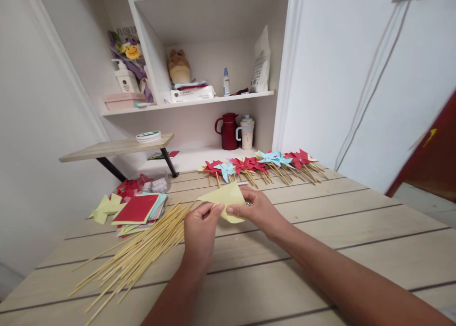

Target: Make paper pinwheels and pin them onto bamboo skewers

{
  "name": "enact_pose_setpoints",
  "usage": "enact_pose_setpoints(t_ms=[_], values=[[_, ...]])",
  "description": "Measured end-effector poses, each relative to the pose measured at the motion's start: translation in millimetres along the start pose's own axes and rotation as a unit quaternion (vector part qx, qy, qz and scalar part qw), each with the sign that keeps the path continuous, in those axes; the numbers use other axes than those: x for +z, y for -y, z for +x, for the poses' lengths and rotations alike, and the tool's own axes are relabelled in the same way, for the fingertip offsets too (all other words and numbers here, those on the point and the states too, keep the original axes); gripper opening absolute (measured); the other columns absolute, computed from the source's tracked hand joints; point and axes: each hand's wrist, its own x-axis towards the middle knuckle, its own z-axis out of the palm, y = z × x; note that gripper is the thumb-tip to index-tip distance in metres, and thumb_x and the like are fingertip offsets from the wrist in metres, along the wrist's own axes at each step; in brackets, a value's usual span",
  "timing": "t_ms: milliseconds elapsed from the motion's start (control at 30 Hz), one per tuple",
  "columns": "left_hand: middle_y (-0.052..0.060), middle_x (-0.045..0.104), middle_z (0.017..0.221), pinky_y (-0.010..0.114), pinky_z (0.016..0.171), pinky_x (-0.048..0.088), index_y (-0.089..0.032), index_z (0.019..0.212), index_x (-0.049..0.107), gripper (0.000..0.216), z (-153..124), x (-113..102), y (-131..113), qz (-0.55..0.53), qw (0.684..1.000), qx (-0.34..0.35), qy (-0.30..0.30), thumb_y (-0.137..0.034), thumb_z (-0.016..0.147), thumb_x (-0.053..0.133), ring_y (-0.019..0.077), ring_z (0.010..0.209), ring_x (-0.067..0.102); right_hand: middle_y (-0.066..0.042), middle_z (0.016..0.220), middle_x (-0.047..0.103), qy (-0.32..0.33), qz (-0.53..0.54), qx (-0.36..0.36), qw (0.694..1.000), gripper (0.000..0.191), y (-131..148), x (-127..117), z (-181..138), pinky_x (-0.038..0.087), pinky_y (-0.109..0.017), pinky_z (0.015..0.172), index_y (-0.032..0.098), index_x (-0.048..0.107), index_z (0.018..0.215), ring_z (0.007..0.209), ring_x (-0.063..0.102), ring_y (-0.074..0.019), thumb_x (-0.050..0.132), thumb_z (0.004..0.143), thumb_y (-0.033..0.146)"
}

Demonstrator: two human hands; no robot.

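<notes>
Both hands hold a folded yellow paper (pixel 228 198) just above the wooden table (pixel 320 231). My left hand (pixel 200 228) pinches its lower left edge with thumb and fingers. My right hand (pixel 258 209) grips its right side, fingers curled under the sheet. A heap of thin bamboo sticks (pixel 142 252) lies directly left of my left hand. Behind it sits a stack of coloured paper squares (pixel 137 211), red on top. A row of finished red, blue and yellow paper pinwheels (pixel 261 165) lies along the table's far edge.
A white shelf unit stands behind the table, holding a red jug (pixel 227 131), a lidded cup (pixel 246 132), a bottle and a bag. A small wooden side shelf (pixel 117 148) with a tape roll juts out at left. A dark red panel (pixel 432 155) is at right.
</notes>
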Motion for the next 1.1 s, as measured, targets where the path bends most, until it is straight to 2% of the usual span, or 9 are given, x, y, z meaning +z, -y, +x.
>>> enact_pose_setpoints(t_ms=[200, 300, 467, 667, 867, 1000, 1100], values=[[0.000, 0.057, 0.064, 0.023, 0.062, 0.040, -0.018, 0.061, 0.067, 0.019, -1.8, 1.4, -3.8, 0.078, 0.995, 0.066, -0.013, -0.030, 0.075, 0.068, 0.0141, 0.066, 0.048, -0.005, 0.089, 0.067, 0.013, 0.079, 0.054, 0.995, 0.027, 2.3, 0.2, -1.4, 0.046, -0.028, 0.069, 0.016, 0.075, 0.085, 0.078, 0.061, -0.0176, 0.077, 0.070, 0.039], [0.000, 0.059, 0.064, 0.024, 0.062, 0.040, -0.018, 0.061, 0.068, 0.018, -1.5, 1.3, -4.2, 0.082, 0.994, 0.071, -0.012, -0.029, 0.075, 0.067, 0.0146, 0.066, 0.050, -0.004, 0.088, 0.067, 0.003, 0.050, 0.052, 0.997, 0.023, 0.8, 0.4, -0.5, 0.045, -0.026, 0.067, 0.015, 0.075, 0.081, 0.077, 0.060, -0.0169, 0.078, 0.067, 0.034], [0.000, 0.061, 0.061, 0.024, 0.058, 0.040, -0.017, 0.061, 0.070, 0.019, -0.6, 1.7, -3.9, 0.059, 0.998, 0.024, -0.004, -0.033, 0.072, 0.072, 0.0151, 0.063, 0.053, -0.005, 0.083, 0.070, -0.022, 0.014, 0.061, 0.998, 0.017, -2.1, 0.4, 1.2, 0.045, -0.026, 0.065, 0.015, 0.074, 0.079, 0.074, 0.059, -0.0169, 0.073, 0.068, 0.028], [0.003, 0.072, 0.072, 0.028, 0.066, 0.048, -0.017, 0.084, 0.075, 0.027, 0.8, 1.4, -3.2, -0.093, 0.990, -0.083, 0.062, -0.041, 0.073, 0.075, 0.0192, 0.069, 0.064, -0.005, 0.081, 0.075, -0.002, 0.071, 0.099, 0.992, 0.026, -0.7, 2.6, -0.7, 0.047, -0.028, 0.064, 0.013, 0.076, 0.087, 0.068, 0.062, -0.0168, 0.075, 0.068, 0.030], [0.008, 0.076, 0.081, 0.033, 0.076, 0.051, -0.017, 0.097, 0.077, 0.041, 4.1, -1.7, -8.8, -0.134, 0.984, -0.087, 0.080, -0.050, 0.073, 0.074, 0.0233, 0.076, 0.069, -0.007, 0.087, 0.076, -0.006, 0.107, 0.100, 0.989, 0.028, -2.8, -0.6, 1.0, 0.049, -0.030, 0.068, 0.014, 0.077, 0.086, 0.072, 0.065, -0.0185, 0.077, 0.067, 0.034], [0.010, 0.076, 0.088, 0.035, 0.083, 0.050, -0.015, 0.100, 0.077, 0.043, 7.4, -6.7, -11.4, -0.091, 0.991, -0.084, 0.045, -0.045, 0.069, 0.079, 0.0244, 0.084, 0.068, -0.007, 0.084, 0.076, -0.003, 0.118, 0.112, 0.987, 0.028, -4.3, -5.0, 2.9, 0.048, -0.029, 0.068, 0.014, 0.076, 0.083, 0.071, 0.066, -0.0186, 0.079, 0.065, 0.036], [0.008, 0.076, 0.087, 0.032, 0.081, 0.049, -0.016, 0.091, 0.079, 0.033, 8.7, -8.8, -10.9, -0.034, 0.996, -0.066, 0.042, -0.038, 0.066, 0.081, 0.0237, 0.087, 0.067, -0.005, 0.078, 0.075, 0.010, 0.121, 0.121, 0.985, 0.025, -1.2, -5.6, 2.6, 0.045, -0.028, 0.065, 0.014, 0.076, 0.079, 0.066, 0.063, -0.0166, 0.080, 0.064, 0.034]])
